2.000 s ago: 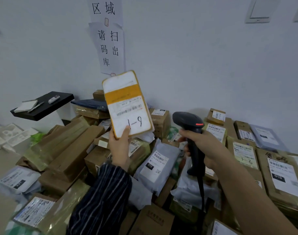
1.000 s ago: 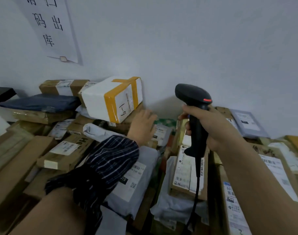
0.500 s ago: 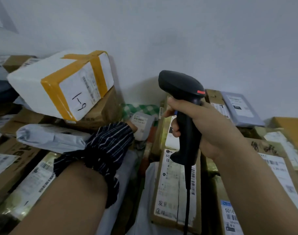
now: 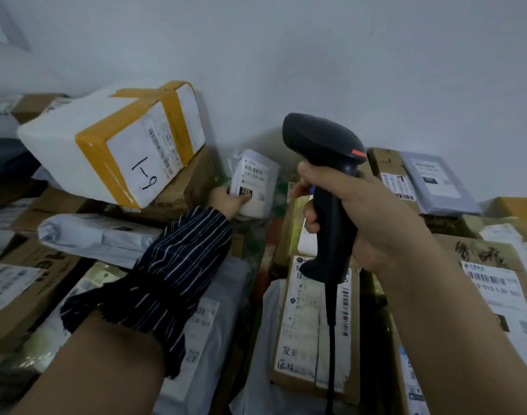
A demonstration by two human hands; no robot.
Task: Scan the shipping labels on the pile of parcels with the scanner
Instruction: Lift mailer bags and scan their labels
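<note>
My right hand (image 4: 373, 226) grips the handle of a black corded scanner (image 4: 325, 151), held upright above the pile with its head pointing left towards the wall. My left hand (image 4: 226, 202), at the end of a striped sleeve, holds a small white bag parcel (image 4: 253, 181) by its lower edge, tilted up against the wall so its label with a barcode faces me. The white foam box with yellow tape marked "1-9" (image 4: 118, 145) rests tilted on brown cartons to the left.
Parcels cover the whole area: brown cartons (image 4: 319, 322) and grey poly bags (image 4: 97, 235) below my arms, a grey bag parcel (image 4: 433, 181) and labelled cartons (image 4: 496, 289) on the right. A white wall (image 4: 316, 55) closes the back.
Two seconds ago my left hand held the "1-9" box up; it then set the box on the cartons at the left, reached behind it and lifted the small white parcel. The scanner stayed in my right hand.
</note>
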